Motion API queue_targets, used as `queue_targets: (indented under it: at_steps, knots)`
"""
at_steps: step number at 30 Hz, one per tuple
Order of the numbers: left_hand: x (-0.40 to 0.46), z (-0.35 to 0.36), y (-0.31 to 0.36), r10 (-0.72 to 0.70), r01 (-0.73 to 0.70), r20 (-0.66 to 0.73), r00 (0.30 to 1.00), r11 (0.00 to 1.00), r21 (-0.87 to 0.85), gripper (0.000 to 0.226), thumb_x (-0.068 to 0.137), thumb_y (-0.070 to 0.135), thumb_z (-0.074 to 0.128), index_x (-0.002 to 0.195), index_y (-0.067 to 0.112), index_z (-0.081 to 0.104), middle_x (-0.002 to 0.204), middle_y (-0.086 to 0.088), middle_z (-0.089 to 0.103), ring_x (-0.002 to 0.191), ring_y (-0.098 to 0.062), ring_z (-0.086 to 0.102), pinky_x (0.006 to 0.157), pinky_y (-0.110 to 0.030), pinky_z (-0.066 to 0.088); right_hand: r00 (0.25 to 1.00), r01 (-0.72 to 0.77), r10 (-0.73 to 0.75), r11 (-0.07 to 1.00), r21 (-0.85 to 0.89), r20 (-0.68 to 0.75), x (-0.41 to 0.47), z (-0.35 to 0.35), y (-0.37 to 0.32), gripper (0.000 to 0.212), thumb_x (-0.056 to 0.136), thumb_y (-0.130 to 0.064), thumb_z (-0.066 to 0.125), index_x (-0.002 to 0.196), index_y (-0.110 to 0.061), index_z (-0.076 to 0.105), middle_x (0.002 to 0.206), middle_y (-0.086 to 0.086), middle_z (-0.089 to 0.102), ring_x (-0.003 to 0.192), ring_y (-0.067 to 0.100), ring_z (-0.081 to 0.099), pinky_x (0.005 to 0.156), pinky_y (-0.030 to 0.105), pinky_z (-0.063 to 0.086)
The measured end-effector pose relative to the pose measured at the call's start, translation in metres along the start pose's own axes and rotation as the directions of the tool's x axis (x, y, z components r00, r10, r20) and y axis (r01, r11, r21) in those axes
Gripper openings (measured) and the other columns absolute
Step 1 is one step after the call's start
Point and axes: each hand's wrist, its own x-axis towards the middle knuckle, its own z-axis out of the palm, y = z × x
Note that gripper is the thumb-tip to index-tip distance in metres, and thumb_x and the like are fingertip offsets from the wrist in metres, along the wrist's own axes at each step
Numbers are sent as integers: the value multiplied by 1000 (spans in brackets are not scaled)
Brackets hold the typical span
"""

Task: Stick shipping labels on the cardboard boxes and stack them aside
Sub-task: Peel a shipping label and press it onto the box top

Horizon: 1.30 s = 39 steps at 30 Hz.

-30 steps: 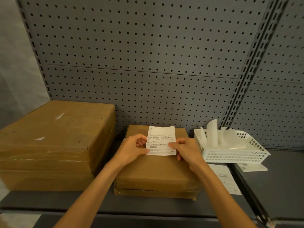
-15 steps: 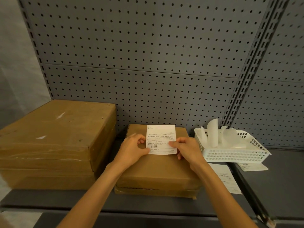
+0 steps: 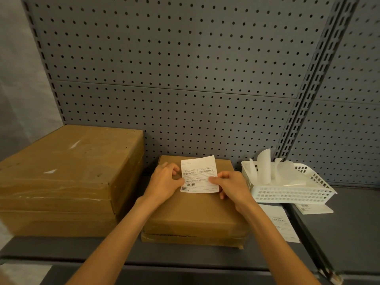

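Both hands pinch one shipping label (image 3: pixel 199 174) over the small cardboard box (image 3: pixel 194 210). Left hand (image 3: pixel 164 182) has thumb and fingers closed on the label's left edge, right hand (image 3: pixel 230 187) closed on its right edge near the bottom. Each grip is tight on the paper and holds nothing else. Holding both edges likely keeps the sheet taut and square to the box top before pressing down. The label's top half stands up off the box; whether the bottom edge touches the cardboard, cannot tell.

The small box sits on a grey metal shelf (image 3: pixel 185 258), against the pegboard back panel (image 3: pixel 185 79). A big cardboard box (image 3: pixel 67 177) sits just left of it, probably the stacking spot. A white plastic basket (image 3: pixel 287 192) on the right holds curled backing sheets (image 3: pixel 265 167). More label sheets (image 3: pixel 281 223) lie flat beside the box. Dim light, bare wall far left.
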Motion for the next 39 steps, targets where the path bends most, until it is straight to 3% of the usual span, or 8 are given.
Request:
queue_targets:
  at_steps: [8, 13, 19, 27, 31, 34, 39]
  knots:
    - [17, 4, 3, -12, 13, -13, 1000, 999, 44, 32, 86, 24, 66, 114, 10, 60, 112, -3, 56, 98, -12, 48, 79, -22, 41, 1000, -6, 6, 1000, -16, 19, 1, -1, 0, 18, 88, -22, 65, 81, -5, 67, 83, 2, 70, 39, 10, 47, 45, 14, 42]
    - [32, 7, 3, -44, 45, -11, 999, 997, 68, 33, 85, 25, 66, 114, 9, 61, 115, -6, 57, 108, -20, 51, 89, -31, 46, 1000, -3, 3, 1000, -12, 16, 1, 1, -1, 17, 88, -21, 65, 77, -8, 66, 83, 3, 69, 36, 7, 45, 43, 13, 40]
    - [45, 12, 5, -61, 63, -29, 998, 993, 98, 26, 88, 23, 63, 110, 10, 63, 113, -8, 58, 107, -22, 52, 85, -33, 47, 1000, 2, -1, 1000, -4, 27, 1, 0, -1, 16, 88, -21, 66, 77, -8, 66, 80, 5, 69, 34, 5, 45, 41, 13, 39]
    - [34, 10, 5, 29, -27, -8, 1000, 990, 140, 26, 90, 23, 60, 115, 14, 61, 117, -4, 57, 113, -19, 47, 90, -33, 46, 999, 9, -9, 1000, 1, 32, 2, 0, 1, 19, 88, -20, 66, 72, -11, 63, 76, 4, 68, 34, 6, 45, 40, 14, 39]
    - [13, 5, 9, 118, -128, 68, 991, 979, 160, 31, 92, 25, 58, 123, 19, 58, 127, 4, 51, 118, -14, 42, 93, -24, 36, 1000, 7, -7, 1000, 0, 30, 1, 0, 1, 18, 88, -21, 66, 72, -11, 63, 77, 4, 67, 36, 6, 46, 41, 14, 40]
    - [2, 3, 10, 163, -191, 141, 977, 957, 217, 40, 98, 30, 47, 136, 20, 47, 140, 6, 46, 126, -12, 39, 103, -27, 31, 1000, -4, 4, 1000, -3, 28, 2, 0, 0, 17, 88, -22, 66, 78, -8, 66, 81, 8, 69, 36, 5, 46, 42, 13, 41]
    - [-2, 4, 5, 96, -203, 346, 933, 936, 288, 50, 104, 34, 22, 151, 21, 16, 159, 6, 12, 146, -10, 8, 117, -30, 7, 1000, -12, 12, 1000, -5, 23, 0, -1, 0, 17, 88, -22, 66, 82, -7, 68, 80, 10, 69, 35, 6, 46, 43, 13, 42]
